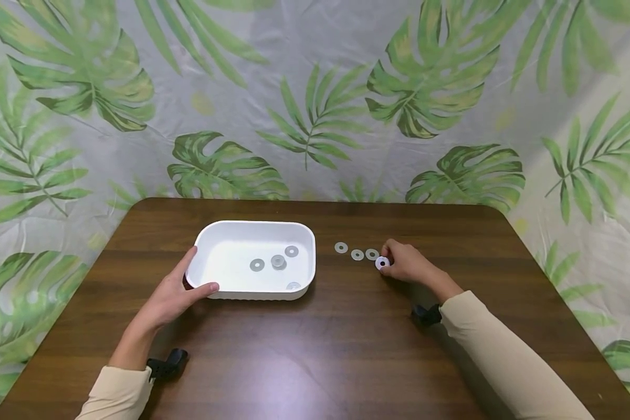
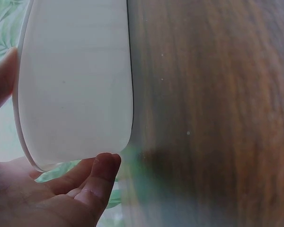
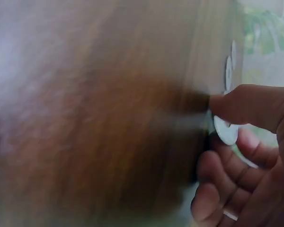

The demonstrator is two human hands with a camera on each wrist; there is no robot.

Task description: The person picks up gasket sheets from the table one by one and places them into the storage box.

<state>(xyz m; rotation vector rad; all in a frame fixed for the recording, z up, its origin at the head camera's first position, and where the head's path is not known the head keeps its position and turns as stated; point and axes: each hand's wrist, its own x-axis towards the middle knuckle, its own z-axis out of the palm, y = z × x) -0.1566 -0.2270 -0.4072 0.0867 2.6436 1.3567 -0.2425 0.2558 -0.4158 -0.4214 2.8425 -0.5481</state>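
Note:
A white rectangular tub (image 1: 210, 240) stands on the brown wooden table (image 1: 315, 350) and holds several flat metal washers (image 1: 278, 262). My left hand (image 1: 181, 289) grips its near-left corner, thumb on the front wall (image 2: 75, 94) and fingers along the side. Three washers (image 1: 357, 254) lie in a row on the table to the right of the tub. Just right of that row, my right hand (image 1: 406, 262) pinches another washer (image 1: 381, 263) between thumb and fingers; the right wrist view shows this washer (image 3: 226, 131) tilted up at my fingertips.
A leaf-print cloth (image 1: 315, 99) hangs behind the table. The table's rounded far corners and side edges are in view. Black wrist-camera mounts (image 1: 168, 364) sit under both sleeves.

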